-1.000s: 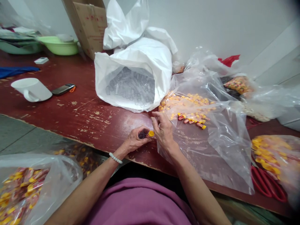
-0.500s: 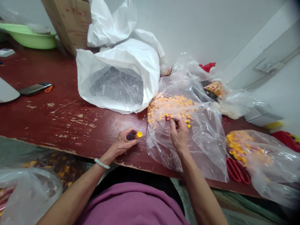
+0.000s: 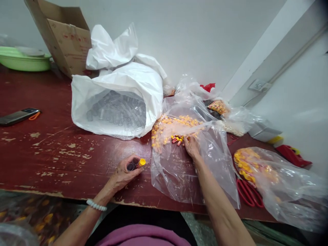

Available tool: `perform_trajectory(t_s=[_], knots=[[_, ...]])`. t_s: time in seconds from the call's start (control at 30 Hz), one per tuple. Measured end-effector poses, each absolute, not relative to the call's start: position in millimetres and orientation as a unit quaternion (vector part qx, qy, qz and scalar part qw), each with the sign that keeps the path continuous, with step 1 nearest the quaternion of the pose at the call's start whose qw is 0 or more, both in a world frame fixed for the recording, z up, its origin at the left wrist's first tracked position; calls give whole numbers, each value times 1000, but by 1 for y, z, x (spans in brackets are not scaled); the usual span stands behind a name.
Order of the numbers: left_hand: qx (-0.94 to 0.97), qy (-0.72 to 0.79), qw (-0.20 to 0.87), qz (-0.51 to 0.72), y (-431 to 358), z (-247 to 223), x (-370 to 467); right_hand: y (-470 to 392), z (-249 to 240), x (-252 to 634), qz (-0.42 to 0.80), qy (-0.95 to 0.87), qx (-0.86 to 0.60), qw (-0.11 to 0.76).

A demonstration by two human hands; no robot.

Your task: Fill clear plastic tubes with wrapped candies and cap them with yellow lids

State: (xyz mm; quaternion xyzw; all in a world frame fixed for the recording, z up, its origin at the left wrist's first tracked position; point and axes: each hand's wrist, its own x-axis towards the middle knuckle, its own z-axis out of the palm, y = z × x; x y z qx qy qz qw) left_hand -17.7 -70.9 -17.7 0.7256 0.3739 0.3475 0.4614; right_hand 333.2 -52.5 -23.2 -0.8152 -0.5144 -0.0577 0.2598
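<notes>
My left hand (image 3: pixel 125 172) is closed round a small cluster of short tubes over the table's front part. Dark, open-mouthed clear tubes (image 3: pixel 131 166) sit in it beside a tube with a yellow top (image 3: pixel 141 163). My right hand (image 3: pixel 192 147) reaches into the mouth of a clear plastic bag (image 3: pixel 174 181). Its fingers are bent together among small red tubes with yellow caps (image 3: pixel 177 140); the fingertips are partly hidden, so what they pinch is unclear. More yellow-capped tubes are heaped deeper in that bag, under the film.
A white sack (image 3: pixel 151 99) of clear tubes stands open behind my left hand. Red-handled scissors (image 3: pixel 249 193) and another bag of yellow-capped pieces (image 3: pixel 246 164) lie to the right. A phone (image 3: pixel 19 116), a green basin (image 3: pixel 24 63) and a cardboard box (image 3: pixel 74 48) are on the left.
My right hand, which held a small red piece above the bag's film, has moved in among the yellow-capped tubes. The left hand keeps its cluster. The view has shifted upward and right.
</notes>
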Motion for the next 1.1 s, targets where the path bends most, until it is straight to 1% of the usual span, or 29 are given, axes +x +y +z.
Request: perform_trajectory(t_s=[0.13,0.33,0.4,0.53,0.63,0.77,0.9,1.0,1.1], knots=[[730,380,454,342,-70,-17,-18,-48,-35,299,-58,-559,-792,241],[738,389,440,332,-69,-20,-19,-75,-39,254,-35,-646,-728,229],[738,391,438,334,-69,-21,-19,-86,-33,254,-17,-666,-702,253],[741,383,438,336,-68,-25,-20,-106,-23,266,60,-650,-680,334],[741,378,443,334,-68,-25,-20,-115,-21,278,85,-598,-717,348],[730,390,449,337,-71,-21,-18,-125,-21,287,62,-548,-757,351],[721,391,460,340,-73,-17,-17,-138,-14,283,74,-540,-780,307],[717,383,463,352,-72,-18,-17,-143,-7,276,95,-556,-786,255],[721,376,460,357,-71,-22,-17,-145,-4,275,89,-583,-782,204]])
